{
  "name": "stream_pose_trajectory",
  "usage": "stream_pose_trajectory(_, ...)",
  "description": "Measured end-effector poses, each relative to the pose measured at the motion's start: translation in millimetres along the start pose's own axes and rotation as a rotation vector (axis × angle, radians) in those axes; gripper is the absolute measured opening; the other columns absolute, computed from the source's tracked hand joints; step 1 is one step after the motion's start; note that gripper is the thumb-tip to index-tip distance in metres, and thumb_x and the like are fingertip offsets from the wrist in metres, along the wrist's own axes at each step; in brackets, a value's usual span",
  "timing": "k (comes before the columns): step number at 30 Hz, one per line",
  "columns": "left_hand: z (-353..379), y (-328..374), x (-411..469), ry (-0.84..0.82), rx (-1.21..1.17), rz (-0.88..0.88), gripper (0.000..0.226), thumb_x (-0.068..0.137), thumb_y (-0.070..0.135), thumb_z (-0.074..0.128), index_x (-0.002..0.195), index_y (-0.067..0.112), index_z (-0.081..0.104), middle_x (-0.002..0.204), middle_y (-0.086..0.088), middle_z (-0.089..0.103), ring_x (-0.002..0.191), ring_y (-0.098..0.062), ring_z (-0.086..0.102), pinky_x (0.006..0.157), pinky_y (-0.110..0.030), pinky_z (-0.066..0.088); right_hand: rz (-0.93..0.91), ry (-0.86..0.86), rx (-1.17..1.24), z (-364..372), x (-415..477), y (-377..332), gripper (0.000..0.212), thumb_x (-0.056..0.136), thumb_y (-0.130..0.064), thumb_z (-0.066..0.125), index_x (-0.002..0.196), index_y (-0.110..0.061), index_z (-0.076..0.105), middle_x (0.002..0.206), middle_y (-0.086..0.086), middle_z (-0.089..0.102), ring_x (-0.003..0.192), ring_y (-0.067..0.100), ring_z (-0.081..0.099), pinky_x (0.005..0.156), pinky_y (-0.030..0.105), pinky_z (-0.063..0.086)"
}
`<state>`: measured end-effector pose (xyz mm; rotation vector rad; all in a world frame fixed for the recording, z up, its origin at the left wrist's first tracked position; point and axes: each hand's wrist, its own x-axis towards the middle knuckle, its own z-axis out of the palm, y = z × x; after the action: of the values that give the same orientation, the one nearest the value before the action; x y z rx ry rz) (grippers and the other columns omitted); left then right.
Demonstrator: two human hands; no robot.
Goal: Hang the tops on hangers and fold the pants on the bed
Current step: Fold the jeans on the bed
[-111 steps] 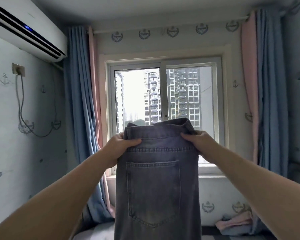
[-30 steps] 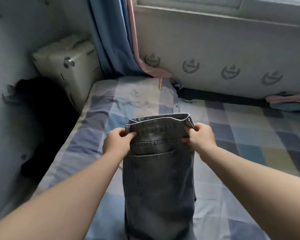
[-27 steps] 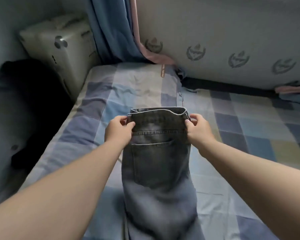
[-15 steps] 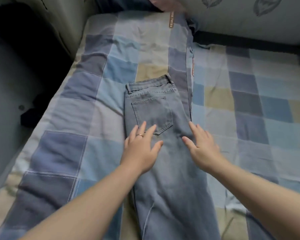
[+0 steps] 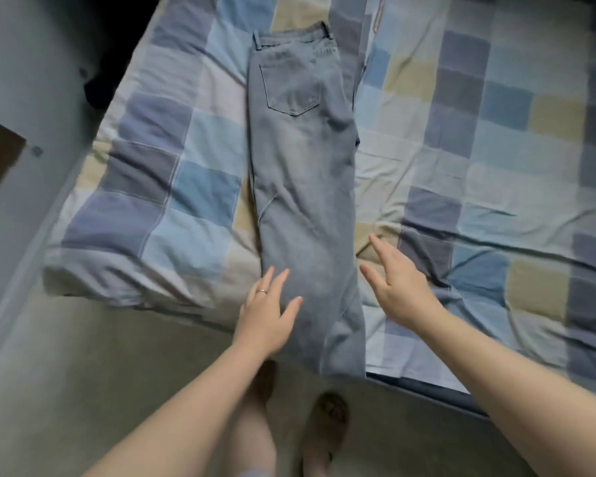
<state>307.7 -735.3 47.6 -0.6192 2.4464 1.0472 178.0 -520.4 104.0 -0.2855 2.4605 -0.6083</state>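
A pair of grey-blue jeans (image 5: 301, 173) lies lengthwise on the bed (image 5: 172, 187), doubled leg over leg, with the waistband at the far end and a back pocket (image 5: 291, 87) facing up. The hems reach past the near edge of the mattress and hang a little over it. The checked quilt (image 5: 479, 139) beneath is patched in blue, cream and tan squares and is wrinkled to the right of the jeans. The left hand (image 5: 267, 313) lies with straight, spread fingers on the left side of the lower legs, a ring (image 5: 261, 290) on one finger, gripping nothing. The right hand (image 5: 398, 287) is just beside the right edge of the jeans, fingers straight and apart, holding nothing; whether it touches the quilt cannot be told. Near the bed, the person's feet in sandals (image 5: 326, 430) stand on the floor (image 5: 83, 373).
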Motion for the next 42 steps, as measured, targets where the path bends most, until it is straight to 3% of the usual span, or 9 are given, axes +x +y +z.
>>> stream_pose_trajectory(4, 29.1, -18.5, -53.9, -0.034, -0.084, -0.083, 0.061, 0.1, 0.046, 0.054, 0.155, 0.029, 0.035, 0.165, 0.003, 0.026, 0.15, -0.022, 0.024, 0.121, -0.04, 0.024, 0.057, -0.051, 0.176, 35.5, -62.1, 21.8, 0.059, 0.104, -0.044, 0.044, 0.158, -0.032, 0.024, 0.162, -0.009, 0.03, 0.149, 0.015, 0.028, 0.117, 0.049, 0.03)
stream_pose_trajectory(8, 58.6, -45.5, -74.9, -0.05, -0.125, -0.136, 0.059, 0.097, 0.04, 0.06, 0.151, 0.024, 0.041, 0.156, 0.003, 0.042, 0.143, -0.02, 0.036, 0.117, -0.033, 0.028, 0.156, -0.069, 0.3, 82.8, -93.4, 51.0, 0.051, 0.104, -0.035, 0.05, 0.152, -0.025, 0.038, 0.151, -0.001, 0.048, 0.14, 0.016, 0.043, 0.111, 0.032, 0.035)
stream_pose_trajectory(12, 89.7, -77.5, -68.8, -0.068, -0.126, -0.201, 0.064, 0.095, 0.037, 0.065, 0.151, 0.021, 0.039, 0.155, -0.001, 0.042, 0.143, -0.022, 0.038, 0.117, -0.037, 0.032, 0.282, -0.102, 0.393, 135.2, -98.8, 85.3, 0.048, 0.103, -0.027, 0.054, 0.149, -0.021, 0.043, 0.143, 0.006, 0.056, 0.132, 0.021, 0.052, 0.111, 0.043, 0.039)
stream_pose_trajectory(19, 128.5, -111.9, -18.1, 0.088, -0.171, -0.288, 0.088, 0.084, 0.038, 0.079, 0.152, 0.009, 0.03, 0.156, -0.011, 0.038, 0.143, -0.029, 0.037, 0.116, -0.043, 0.033, 0.354, -0.075, 0.384, 198.5, -51.3, 139.6, 0.081, 0.094, -0.027, 0.068, 0.158, -0.018, 0.02, 0.162, 0.004, 0.031, 0.147, 0.021, 0.032, 0.119, 0.042, 0.03)
stream_pose_trajectory(25, 144.7, -117.5, 7.4, 0.268, -0.384, -0.297, 0.084, 0.065, 0.041, 0.091, 0.127, 0.013, 0.041, 0.132, -0.005, 0.057, 0.123, -0.024, 0.056, 0.102, -0.036, 0.047, 0.374, 0.002, 0.694, 227.7, -6.7, 154.9, 0.065, 0.077, -0.02, 0.086, 0.127, -0.017, 0.045, 0.122, 0.0, 0.062, 0.11, 0.017, 0.064, 0.096, 0.042, 0.054)
stream_pose_trajectory(30, 134.8, -127.1, 3.5, -0.026, -0.423, -0.324, 0.049, 0.071, 0.034, 0.09, 0.112, 0.017, 0.068, 0.112, 0.003, 0.074, 0.105, -0.014, 0.069, 0.094, -0.032, 0.054, 0.51, -0.182, 0.966, 226.1, -10.6, 150.0, 0.048, 0.077, -0.02, 0.084, 0.121, -0.009, 0.066, 0.108, 0.01, 0.076, 0.095, 0.026, 0.074, 0.081, 0.041, 0.061)
stream_pose_trajectory(34, 120.9, -127.4, -19.4, -0.273, -0.535, -0.417, 0.037, 0.071, 0.025, 0.091, 0.102, 0.013, 0.076, 0.098, 0.002, 0.078, 0.089, -0.011, 0.075, 0.078, -0.025, 0.058, 0.615, -0.421, 0.933, 221.5, -40.5, 133.9, 0.043, 0.071, -0.024, 0.087, 0.11, -0.011, 0.075, 0.101, 0.011, 0.077, 0.093, 0.03, 0.075, 0.084, 0.044, 0.06)
stream_pose_trajectory(39, 84.6, -117.5, -61.9, -0.312, -0.621, -0.492, 0.037, 0.074, 0.026, 0.088, 0.107, 0.013, 0.075, 0.099, 0.0, 0.079, 0.091, -0.014, 0.075, 0.078, -0.026, 0.057, 0.673, -0.427, 1.04, 198.5, -91.9, 102.0, 0.055, 0.06, -0.025, 0.088, 0.111, -0.01, 0.073, 0.106, 0.01, 0.077, 0.094, 0.028, 0.074, 0.086, 0.041, 0.059)
stream_pose_trajectory(42, 57.9, -109.1, -96.6, -0.32, -0.639, -0.49, 0.045, 0.078, 0.018, 0.085, 0.12, 0.011, 0.07, 0.111, -0.002, 0.075, 0.102, -0.019, 0.071, 0.087, -0.032, 0.056, 0.653, -0.394, 1.015, 180.4, -132.2, 82.1, 0.037, 0.075, -0.017, 0.082, 0.11, -0.005, 0.074, 0.104, 0.012, 0.077, 0.094, 0.028, 0.074, 0.088, 0.041, 0.059)
